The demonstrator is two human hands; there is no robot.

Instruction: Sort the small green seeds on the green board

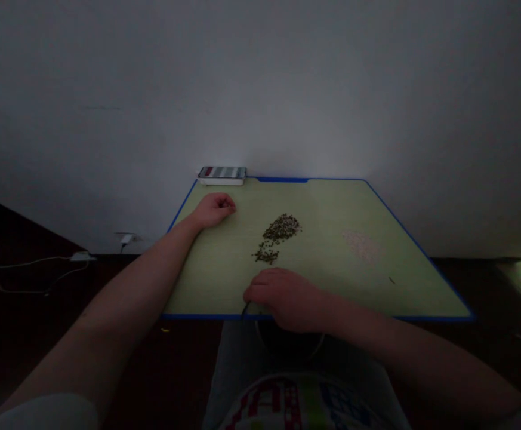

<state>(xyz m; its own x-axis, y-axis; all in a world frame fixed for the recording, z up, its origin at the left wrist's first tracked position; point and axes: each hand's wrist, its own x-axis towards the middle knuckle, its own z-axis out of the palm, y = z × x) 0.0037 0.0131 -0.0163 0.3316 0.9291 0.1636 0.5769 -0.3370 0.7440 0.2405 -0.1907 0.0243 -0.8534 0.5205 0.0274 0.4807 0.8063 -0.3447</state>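
Observation:
On the left part of the pale green tabletop lies my left hand (pixel 215 209), its fingers curled loosely, with nothing visible in them. My right hand (pixel 282 295) is closed at the front edge, its fingertips on a thin dark tool (pixel 244 309) that points down; most of it is hidden. Just beyond the right hand is a small scatter of brownish-green grains (pixel 267 256), trailing into a larger heap of the same grains (pixel 282 227). Partly covered by my right hand and wrist, a dark round bowl (pixel 289 345) sits at my lap below the edge.
Pale small bits (pixel 362 246) are spread on the right of the table (pixel 323 203), near a short dark sliver (pixel 391 280). A phone (pixel 222 172) rests on a white box (pixel 224 181) at the back left. Behind stands a wall (pixel 287 89); cables (pixel 40 260) lie at left.

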